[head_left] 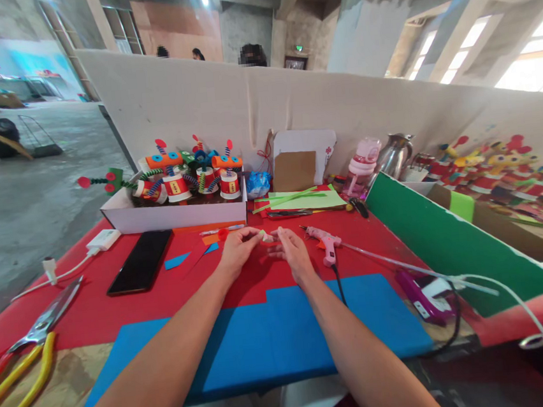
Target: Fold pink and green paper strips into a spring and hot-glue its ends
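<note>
My left hand (238, 250) is closed in a pinch above the red table covering, on a small pale scrap (267, 236) with a hint of green, too small to name. Facing it from the right is my right hand (291, 251), its fingers stretched out and slightly apart. Its fingertips come close to the scrap; whether they touch it I cannot tell. A pink glue gun (326, 242) lies just right of that hand. Strips of blue paper (177, 261) and red paper lie left of my left hand.
A white box (177, 218) at the back left holds several paper-cup figures (176, 187). Large scissors (39, 334) and a black phone (140, 262) lie left. Blue sheets (246, 340) cover the front edge. To the right stand a green panel (448, 244) and a purple tool (424, 297) with cables.
</note>
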Action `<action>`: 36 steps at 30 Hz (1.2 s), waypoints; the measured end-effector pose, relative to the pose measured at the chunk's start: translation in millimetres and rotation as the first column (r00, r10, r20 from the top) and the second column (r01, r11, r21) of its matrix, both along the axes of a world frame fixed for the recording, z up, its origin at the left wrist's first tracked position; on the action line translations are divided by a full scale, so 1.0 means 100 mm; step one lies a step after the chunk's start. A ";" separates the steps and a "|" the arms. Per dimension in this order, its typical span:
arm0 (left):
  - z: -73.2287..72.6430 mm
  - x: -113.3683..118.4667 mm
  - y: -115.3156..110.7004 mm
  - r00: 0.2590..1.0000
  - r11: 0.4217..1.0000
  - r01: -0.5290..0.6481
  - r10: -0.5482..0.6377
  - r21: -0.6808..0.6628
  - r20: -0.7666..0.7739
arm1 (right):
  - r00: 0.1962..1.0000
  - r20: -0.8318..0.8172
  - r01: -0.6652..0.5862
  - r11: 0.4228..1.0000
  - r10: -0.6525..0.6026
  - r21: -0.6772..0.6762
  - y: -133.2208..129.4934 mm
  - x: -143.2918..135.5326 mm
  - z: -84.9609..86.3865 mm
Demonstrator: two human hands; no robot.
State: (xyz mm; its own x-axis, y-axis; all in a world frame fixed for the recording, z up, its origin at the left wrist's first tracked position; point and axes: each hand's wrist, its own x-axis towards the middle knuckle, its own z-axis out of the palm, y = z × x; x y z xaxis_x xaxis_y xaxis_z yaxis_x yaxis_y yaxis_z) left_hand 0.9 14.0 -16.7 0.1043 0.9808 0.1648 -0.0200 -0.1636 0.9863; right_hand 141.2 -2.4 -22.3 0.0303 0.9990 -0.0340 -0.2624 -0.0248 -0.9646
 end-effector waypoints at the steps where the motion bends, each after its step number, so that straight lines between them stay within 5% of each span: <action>1: -0.01 -0.01 0.01 0.995 0.998 0.035 -0.029 -0.059 0.100 | 1.000 -0.009 0.016 1.000 -0.016 -0.013 0.00 0.01 0.01; 4: -0.03 -0.05 0.03 0.930 0.976 0.139 -0.070 -0.167 0.361 | 0.998 -0.039 0.048 0.999 -0.049 -0.022 -0.01 0.02 0.04; 8: -0.05 -0.06 0.06 0.876 0.962 0.180 -0.061 -0.207 0.479 | 0.999 -0.033 -0.028 0.998 0.030 0.061 -0.05 -0.03 0.08; 12: -0.05 -0.04 0.05 0.852 0.956 0.209 -0.074 -0.206 0.517 | 0.999 0.037 -0.032 0.974 0.024 0.224 -0.07 -0.06 0.10; 22: -0.01 -0.04 0.00 0.888 0.929 0.258 -0.120 -0.265 0.443 | 0.946 0.297 0.018 0.933 -0.132 0.359 -0.06 -0.01 0.05; 30: -0.03 -0.05 0.04 0.936 0.982 0.119 -0.063 -0.144 0.346 | 0.998 0.046 0.033 0.983 -0.042 0.182 -0.04 -0.02 0.07; 36: 0.02 -0.04 0.00 0.985 0.999 0.041 -0.037 -0.021 0.166 | 0.992 -0.099 -0.077 0.997 0.077 0.012 -0.03 0.01 0.03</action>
